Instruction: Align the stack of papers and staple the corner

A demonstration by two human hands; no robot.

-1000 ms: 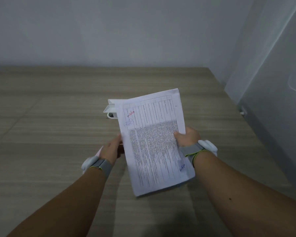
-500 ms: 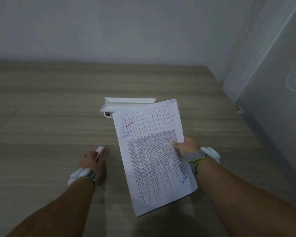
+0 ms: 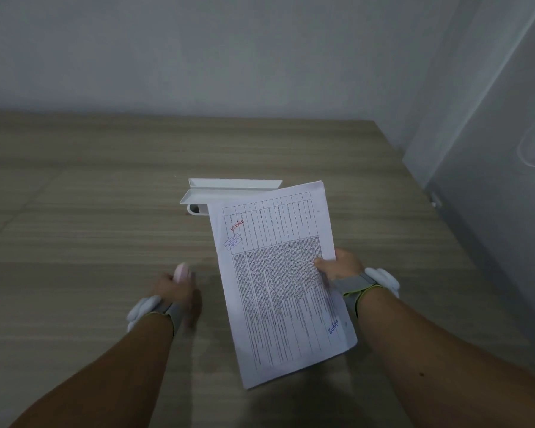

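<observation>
A stack of printed papers with a table, dense text and red and blue stamps hangs above the wooden table, tilted left. My right hand pinches its right edge, thumb on top. My left hand is off the papers, low over the table to their left, and wraps around a small pink stapler; only the stapler's far end shows past my fingers.
A white plastic tray stands on the wooden table just beyond the papers' top edge. The table's right edge runs along a grey wall, and a white wall closes the far side.
My left hand let go of the papers' left edge, dropped left to the table and closed on the pink stapler. The papers, held only by my right hand, shifted slightly lower.
</observation>
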